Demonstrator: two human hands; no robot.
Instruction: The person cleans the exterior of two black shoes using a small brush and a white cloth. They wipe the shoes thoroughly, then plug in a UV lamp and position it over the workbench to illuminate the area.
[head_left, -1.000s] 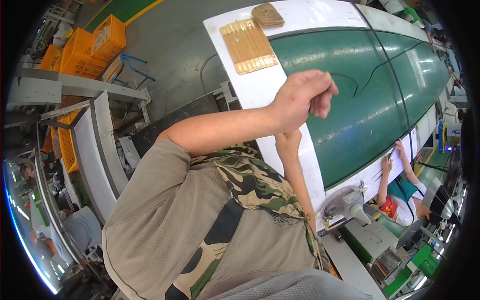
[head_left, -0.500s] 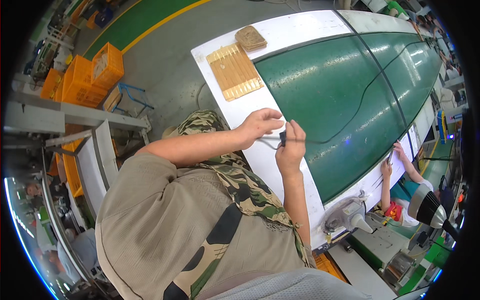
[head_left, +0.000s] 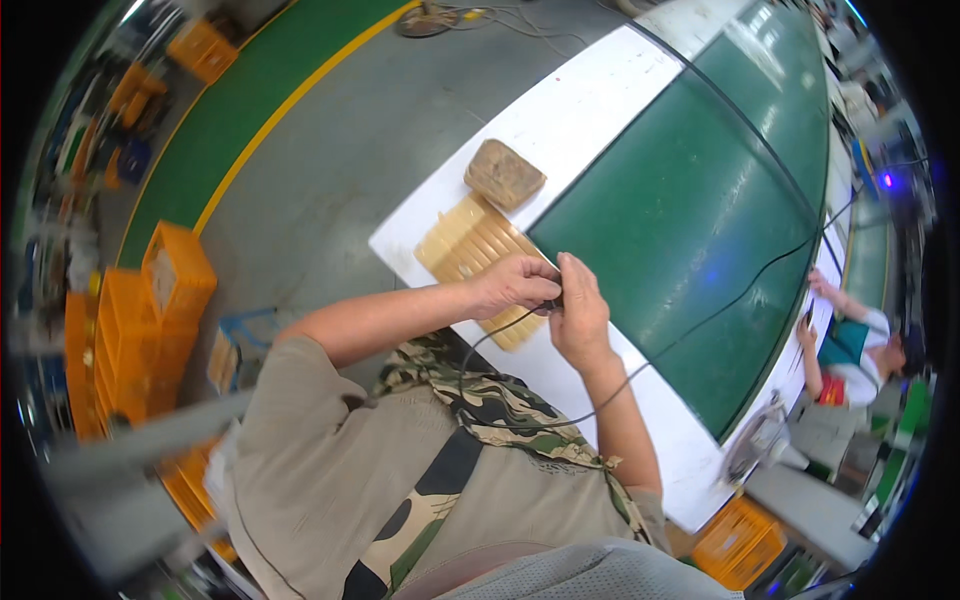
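Note:
My left hand and my right hand meet over the white near edge of the workbench. Between their closed fingers is a thin black cable, and a small dark piece on it is mostly covered by the fingers. One stretch of the cable loops down past my camouflage apron; another runs off to the right across the green belt. Just beyond my left hand lies a flat row of light brown strips bound with clear tape, partly hidden by my forearm. A worn brown block sits beside it.
A dark bar crosses above the belt. Across it, a co-worker's hands work at the far edge. A machine with a whitish cone-shaped part stands at the right. Orange crates are stacked on the floor at left.
My hands have come together around the small dark piece, which showed more plainly before. The cable now hangs in a larger loop near my apron. The whole view has shifted and turned.

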